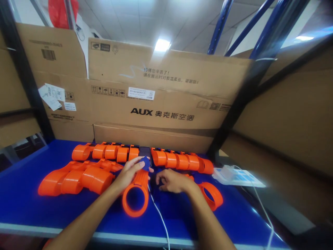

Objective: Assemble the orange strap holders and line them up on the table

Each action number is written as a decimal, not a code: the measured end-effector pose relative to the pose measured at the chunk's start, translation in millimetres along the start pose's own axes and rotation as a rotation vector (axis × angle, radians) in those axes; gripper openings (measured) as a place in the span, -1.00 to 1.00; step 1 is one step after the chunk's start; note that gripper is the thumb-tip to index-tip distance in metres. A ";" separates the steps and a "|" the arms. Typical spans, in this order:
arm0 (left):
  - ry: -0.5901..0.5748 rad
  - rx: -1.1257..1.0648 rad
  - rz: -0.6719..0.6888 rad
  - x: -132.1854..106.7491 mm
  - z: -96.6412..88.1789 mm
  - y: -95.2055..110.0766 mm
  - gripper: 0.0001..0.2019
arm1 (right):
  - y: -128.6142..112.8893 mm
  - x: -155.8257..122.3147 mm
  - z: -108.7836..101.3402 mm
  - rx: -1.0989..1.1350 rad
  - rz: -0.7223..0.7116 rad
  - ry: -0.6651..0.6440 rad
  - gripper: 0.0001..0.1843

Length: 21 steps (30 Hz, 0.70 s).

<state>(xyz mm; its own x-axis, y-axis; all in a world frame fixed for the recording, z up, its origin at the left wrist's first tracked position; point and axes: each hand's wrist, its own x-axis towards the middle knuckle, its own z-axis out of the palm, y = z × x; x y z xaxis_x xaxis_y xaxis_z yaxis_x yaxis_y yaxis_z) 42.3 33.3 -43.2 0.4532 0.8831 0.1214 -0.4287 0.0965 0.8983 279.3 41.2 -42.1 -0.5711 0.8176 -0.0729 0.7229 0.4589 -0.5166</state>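
My left hand (129,172) is curled over the far end of an orange plastic tube (136,196) that lies on the blue table (31,201), its open ring end facing me. Its fingertips pinch a small blue piece (146,162) on top of the tube. My right hand (173,181) rests just to the right, fingers bent down onto the table beside a dark object I cannot make out. An orange ring part (212,195) lies at my right wrist. A white cable (159,215) runs from between the hands toward the table's front edge.
Rows of orange tube parts (78,177) lie left and behind, with a black phone (145,151) between two rows. A white power strip (235,175) with a cable sits at the right. Cardboard boxes (161,104) wall the back; dark rack posts stand at both sides.
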 end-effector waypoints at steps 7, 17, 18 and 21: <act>0.000 0.005 0.022 -1.7 1.6 0.4 -0.36 | -1.9 2.5 0.9 0.000 -0.094 0.021 -0.70; -0.010 0.019 0.041 -1.3 0.4 -1.0 -0.33 | 7.3 4.5 -3.1 -0.003 -0.131 0.103 -0.76; -0.009 0.024 0.043 -1.5 0.5 -0.8 -0.34 | 7.9 5.0 -3.8 0.003 -0.139 0.121 -0.79; -0.004 0.027 0.044 -2.1 0.3 0.0 -0.36 | 8.7 4.4 -5.7 0.013 -0.132 0.137 -0.85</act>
<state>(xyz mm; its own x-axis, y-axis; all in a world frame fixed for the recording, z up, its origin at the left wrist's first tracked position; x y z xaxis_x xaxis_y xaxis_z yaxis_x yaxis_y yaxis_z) 41.5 31.3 -43.4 0.4374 0.8844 0.1628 -0.4273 0.0451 0.9030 285.2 50.8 -42.1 -0.6012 0.7911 0.1127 0.6400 0.5612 -0.5249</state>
